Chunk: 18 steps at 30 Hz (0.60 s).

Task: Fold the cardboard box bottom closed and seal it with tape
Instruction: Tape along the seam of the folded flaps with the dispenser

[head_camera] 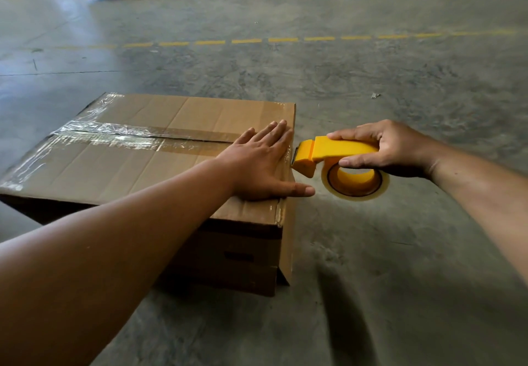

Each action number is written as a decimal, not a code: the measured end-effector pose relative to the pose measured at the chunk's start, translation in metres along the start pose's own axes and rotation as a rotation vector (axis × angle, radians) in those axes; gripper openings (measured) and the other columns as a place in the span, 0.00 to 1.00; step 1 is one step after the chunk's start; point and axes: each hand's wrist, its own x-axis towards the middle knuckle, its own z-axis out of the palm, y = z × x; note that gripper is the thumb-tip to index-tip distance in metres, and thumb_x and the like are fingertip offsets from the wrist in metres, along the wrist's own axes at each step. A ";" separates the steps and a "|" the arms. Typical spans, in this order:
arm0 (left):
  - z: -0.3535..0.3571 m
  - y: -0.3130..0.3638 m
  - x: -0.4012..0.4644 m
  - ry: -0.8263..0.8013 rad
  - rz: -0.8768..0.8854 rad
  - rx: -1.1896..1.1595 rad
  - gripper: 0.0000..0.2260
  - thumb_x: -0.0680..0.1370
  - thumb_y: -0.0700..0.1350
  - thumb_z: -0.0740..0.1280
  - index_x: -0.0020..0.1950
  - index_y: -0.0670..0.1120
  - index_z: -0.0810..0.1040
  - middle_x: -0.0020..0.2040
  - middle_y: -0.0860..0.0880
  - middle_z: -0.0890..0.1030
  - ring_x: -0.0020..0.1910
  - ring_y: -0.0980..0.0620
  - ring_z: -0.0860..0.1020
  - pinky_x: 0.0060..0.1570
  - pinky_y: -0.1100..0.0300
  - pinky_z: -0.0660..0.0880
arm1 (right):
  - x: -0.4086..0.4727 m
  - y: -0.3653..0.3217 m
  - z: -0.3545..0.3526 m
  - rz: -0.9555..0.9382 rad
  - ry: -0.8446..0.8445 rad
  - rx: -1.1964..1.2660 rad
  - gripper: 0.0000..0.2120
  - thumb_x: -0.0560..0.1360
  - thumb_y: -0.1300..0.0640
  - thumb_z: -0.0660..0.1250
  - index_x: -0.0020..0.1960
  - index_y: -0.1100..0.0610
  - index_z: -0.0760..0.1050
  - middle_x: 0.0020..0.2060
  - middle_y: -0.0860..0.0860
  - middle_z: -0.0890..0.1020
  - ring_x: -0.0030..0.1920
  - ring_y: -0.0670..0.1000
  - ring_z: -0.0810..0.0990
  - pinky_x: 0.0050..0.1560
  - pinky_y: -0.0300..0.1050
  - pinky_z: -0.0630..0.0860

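Cardboard box (137,163) sitting on concrete floor (371,251), flaps folded shut, clear tape (114,137) running along centre seam and wrinkling over far left edge. Left hand (257,163) lying flat on box top at right edge, fingers straight and spread, thumb poking past edge. Just beside that edge, right hand (391,148) gripping yellow tape dispenser (337,163), fingers curling round handle, cutter end touching box edge. Dashed yellow line (257,40) crossing floor beyond.
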 end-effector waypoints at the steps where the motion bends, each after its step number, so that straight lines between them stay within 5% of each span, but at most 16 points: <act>1: 0.000 0.000 0.000 0.001 0.002 0.002 0.54 0.66 0.82 0.50 0.80 0.51 0.35 0.80 0.52 0.34 0.77 0.56 0.34 0.77 0.49 0.37 | 0.000 0.001 0.000 -0.005 0.004 0.008 0.29 0.64 0.42 0.74 0.65 0.40 0.76 0.59 0.34 0.77 0.57 0.32 0.73 0.54 0.28 0.66; 5: 0.001 0.001 0.000 0.010 0.003 0.005 0.54 0.67 0.81 0.50 0.80 0.50 0.35 0.80 0.51 0.34 0.77 0.55 0.34 0.77 0.49 0.38 | 0.004 0.004 0.001 0.022 0.005 0.070 0.29 0.62 0.41 0.74 0.63 0.42 0.77 0.60 0.36 0.78 0.60 0.36 0.75 0.60 0.34 0.68; 9: 0.000 0.002 -0.001 0.006 0.005 0.004 0.55 0.65 0.82 0.48 0.80 0.50 0.35 0.80 0.51 0.35 0.77 0.55 0.34 0.77 0.48 0.39 | -0.006 0.023 0.029 0.076 -0.165 -0.140 0.29 0.65 0.39 0.73 0.65 0.40 0.74 0.56 0.38 0.77 0.55 0.40 0.76 0.51 0.29 0.68; 18: 0.001 0.000 0.001 0.018 -0.003 -0.009 0.54 0.66 0.82 0.49 0.80 0.51 0.36 0.80 0.51 0.35 0.78 0.55 0.34 0.77 0.49 0.39 | -0.019 0.035 0.030 0.058 0.007 -0.094 0.29 0.62 0.38 0.71 0.63 0.36 0.72 0.46 0.38 0.76 0.48 0.36 0.75 0.49 0.25 0.65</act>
